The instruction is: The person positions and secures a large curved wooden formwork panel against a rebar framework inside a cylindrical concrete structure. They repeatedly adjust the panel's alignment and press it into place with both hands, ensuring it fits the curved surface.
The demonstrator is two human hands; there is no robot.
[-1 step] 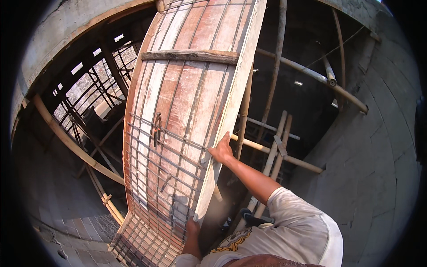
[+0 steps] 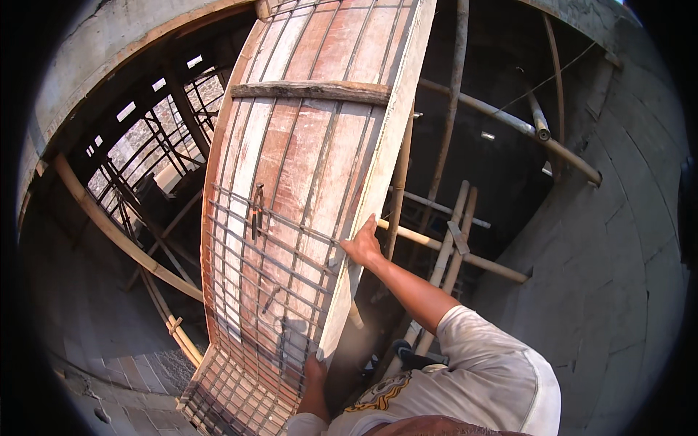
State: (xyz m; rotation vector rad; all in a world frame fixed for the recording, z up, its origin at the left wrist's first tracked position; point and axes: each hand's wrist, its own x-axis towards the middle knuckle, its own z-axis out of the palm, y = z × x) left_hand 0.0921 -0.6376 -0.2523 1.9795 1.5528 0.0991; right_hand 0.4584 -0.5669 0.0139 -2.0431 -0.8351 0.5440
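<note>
A long wooden formwork trough [image 2: 291, 160] slopes up and away, with a pale side board [image 2: 371, 182] along its right edge. My right hand [image 2: 365, 245] is closed over that board about halfway up, one finger stretched along it. Lower down, my left hand [image 2: 315, 369] grips the same board near its bottom end, its fingers partly hidden. Steel bars [image 2: 269, 272] tied in a grid cover the lower part of the trough. A pair of pincers [image 2: 257, 211] with dark and orange handles hangs on the top crossbar, left of my right hand.
A rough wooden crosspiece [image 2: 313, 91] spans the trough higher up. Bamboo poles [image 2: 436, 269] cross below on the right, over a dark drop. Curved grey block walls [image 2: 582, 276] close in on both sides. A curved wooden strip [image 2: 116, 225] and more scaffolding stand at left.
</note>
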